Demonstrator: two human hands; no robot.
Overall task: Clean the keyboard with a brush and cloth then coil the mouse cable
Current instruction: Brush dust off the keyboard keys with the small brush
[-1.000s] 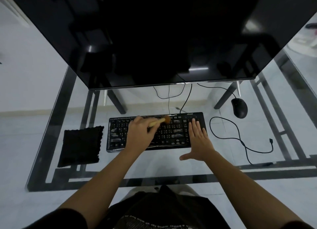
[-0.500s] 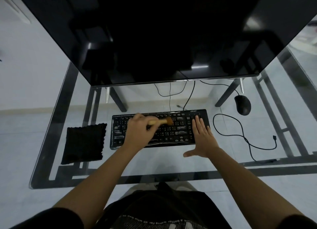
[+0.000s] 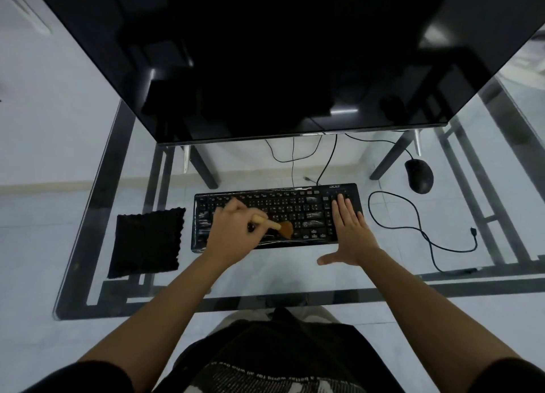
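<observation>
**Brushing under way — cloth and cable untouched**

We judge the task to be in its first stage. The left hand [image 3: 233, 230] grips the brush [image 3: 277, 225] by its pale handle, fingers curled round it. The tan bristles touch the near rows in the middle of the keyboard [image 3: 295, 207]. The right hand [image 3: 349, 230] lies flat on the keyboard's right end, fingers straight over the number pad and thumb spread out over the glass desk [image 3: 265, 271]. It grasps nothing, and we take it to be steadying the board. The keyboard sits square in front of us, below the edge of the dark monitor [image 3: 265, 53].

How much of the keyboard has been brushed we cannot tell; no dust shows at this distance.

Two steps look not yet begun. The black cloth [image 3: 147, 239] lies flat on the glass just beside the keyboard's left end, with no hand on it. The mouse [image 3: 418, 176] rests well off to the right, and the mouse cable [image 3: 418, 223] sprawls across the desk in a loose, open loop — its plug end lies free near the right edge, with nothing coiled. So we count wiping and coiling as wholly left to do.
</observation>
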